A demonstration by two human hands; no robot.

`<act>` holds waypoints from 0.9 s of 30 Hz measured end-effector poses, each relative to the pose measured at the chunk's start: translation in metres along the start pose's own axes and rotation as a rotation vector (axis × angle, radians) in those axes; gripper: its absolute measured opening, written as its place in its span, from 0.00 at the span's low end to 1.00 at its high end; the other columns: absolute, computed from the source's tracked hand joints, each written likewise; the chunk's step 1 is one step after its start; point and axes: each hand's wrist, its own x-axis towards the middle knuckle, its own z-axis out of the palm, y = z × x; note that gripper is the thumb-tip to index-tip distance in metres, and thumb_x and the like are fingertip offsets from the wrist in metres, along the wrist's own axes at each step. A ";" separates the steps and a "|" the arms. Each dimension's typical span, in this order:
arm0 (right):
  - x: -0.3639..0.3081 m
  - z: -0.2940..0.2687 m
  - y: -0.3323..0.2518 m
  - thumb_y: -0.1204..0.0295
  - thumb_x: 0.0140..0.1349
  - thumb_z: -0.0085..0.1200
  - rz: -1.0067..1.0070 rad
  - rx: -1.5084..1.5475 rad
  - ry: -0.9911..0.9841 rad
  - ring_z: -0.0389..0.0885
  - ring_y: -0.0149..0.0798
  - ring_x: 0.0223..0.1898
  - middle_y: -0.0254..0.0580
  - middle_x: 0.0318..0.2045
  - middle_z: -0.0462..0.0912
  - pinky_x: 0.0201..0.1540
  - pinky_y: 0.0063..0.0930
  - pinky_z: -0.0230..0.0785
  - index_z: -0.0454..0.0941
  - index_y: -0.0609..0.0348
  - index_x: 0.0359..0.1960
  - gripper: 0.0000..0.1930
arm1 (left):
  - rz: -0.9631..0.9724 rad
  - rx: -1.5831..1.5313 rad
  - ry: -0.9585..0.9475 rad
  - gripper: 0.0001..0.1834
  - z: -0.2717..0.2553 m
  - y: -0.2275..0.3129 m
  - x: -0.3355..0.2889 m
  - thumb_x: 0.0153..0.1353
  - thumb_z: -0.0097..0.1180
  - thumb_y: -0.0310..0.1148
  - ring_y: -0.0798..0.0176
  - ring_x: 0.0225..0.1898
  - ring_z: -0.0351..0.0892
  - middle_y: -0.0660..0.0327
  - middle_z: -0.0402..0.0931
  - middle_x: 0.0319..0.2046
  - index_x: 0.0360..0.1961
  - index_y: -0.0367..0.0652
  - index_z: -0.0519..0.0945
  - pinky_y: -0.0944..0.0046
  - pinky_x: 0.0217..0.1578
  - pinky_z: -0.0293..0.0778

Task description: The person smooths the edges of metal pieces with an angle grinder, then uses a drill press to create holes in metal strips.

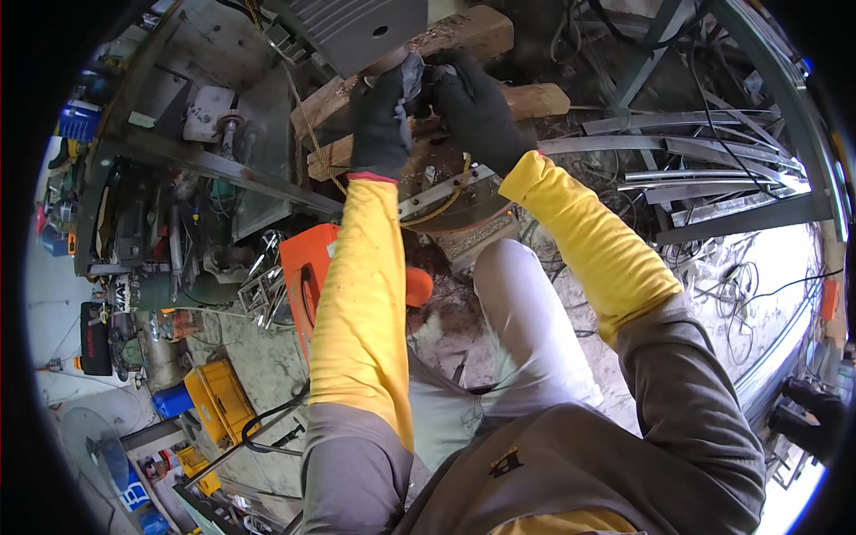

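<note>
My left hand (pixel 381 123), in a black glove, reaches up to the underside of a grey ribbed machine housing (pixel 352 34). A copper-toned round part (pixel 388 61) shows between the housing and that glove. My right hand (pixel 474 109), also black-gloved, is close beside it, fingers bent inward. Between the two hands is a crumpled grey piece (pixel 411 78), perhaps cloth or a worn patch of glove; I cannot tell which. Both hands have curled fingers, and what they grip is hidden. Yellow sleeves cover both forearms.
Thick wooden beams (pixel 538 101) lie under and behind my hands, with a yellowish rope (pixel 308 125) hanging nearby. An orange case (pixel 303 272) stands left of my knee. Metal strips (pixel 713 183) pile up at right inside a steel frame. A yellow toolbox (pixel 218 406) sits lower left.
</note>
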 end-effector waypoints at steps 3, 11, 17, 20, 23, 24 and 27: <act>-0.001 -0.012 0.009 0.62 0.78 0.50 -0.029 -0.114 0.048 0.87 0.42 0.39 0.50 0.37 0.87 0.44 0.38 0.77 0.77 0.58 0.57 0.16 | 0.279 0.186 0.091 0.21 0.027 -0.020 -0.005 0.75 0.58 0.39 0.61 0.56 0.84 0.57 0.83 0.58 0.60 0.35 0.82 0.59 0.57 0.79; 0.003 -0.007 0.023 0.65 0.76 0.50 -0.097 0.000 0.092 0.82 0.37 0.35 0.47 0.34 0.84 0.41 0.36 0.75 0.78 0.61 0.50 0.12 | 0.161 -0.019 0.338 0.17 0.054 -0.012 -0.004 0.64 0.67 0.37 0.73 0.39 0.78 0.67 0.83 0.40 0.48 0.36 0.85 0.66 0.43 0.75; 0.006 0.005 0.017 0.68 0.75 0.50 -0.112 -0.021 0.173 0.81 0.35 0.32 0.46 0.30 0.84 0.38 0.34 0.74 0.78 0.65 0.45 0.11 | 0.205 0.041 0.311 0.16 0.047 -0.013 -0.002 0.65 0.67 0.38 0.70 0.39 0.80 0.63 0.85 0.38 0.46 0.35 0.84 0.63 0.44 0.75; 0.003 0.009 0.009 0.69 0.74 0.50 -0.068 0.064 0.204 0.81 0.35 0.30 0.47 0.29 0.84 0.37 0.33 0.74 0.78 0.66 0.43 0.11 | 0.462 0.422 0.316 0.16 0.048 -0.014 -0.005 0.66 0.66 0.39 0.66 0.41 0.82 0.59 0.86 0.39 0.44 0.34 0.84 0.61 0.44 0.76; 0.008 0.006 0.007 0.69 0.74 0.50 -0.052 0.042 0.244 0.82 0.35 0.30 0.47 0.29 0.85 0.37 0.33 0.74 0.79 0.67 0.42 0.12 | 0.444 0.458 0.309 0.16 0.055 -0.011 -0.005 0.67 0.65 0.39 0.64 0.41 0.83 0.57 0.87 0.40 0.44 0.33 0.83 0.59 0.45 0.76; 0.011 0.004 0.007 0.69 0.74 0.50 -0.055 0.040 0.251 0.82 0.35 0.30 0.47 0.29 0.85 0.37 0.33 0.74 0.79 0.67 0.42 0.12 | 0.378 0.408 0.312 0.16 0.059 -0.009 -0.004 0.68 0.65 0.39 0.64 0.42 0.83 0.57 0.87 0.40 0.45 0.34 0.84 0.59 0.45 0.77; 0.013 0.002 0.002 0.68 0.74 0.50 -0.068 -0.068 0.236 0.82 0.34 0.30 0.46 0.28 0.85 0.37 0.32 0.75 0.80 0.66 0.42 0.12 | 0.274 0.279 0.352 0.17 0.060 -0.011 0.001 0.68 0.64 0.38 0.64 0.44 0.84 0.57 0.87 0.43 0.49 0.33 0.84 0.60 0.48 0.77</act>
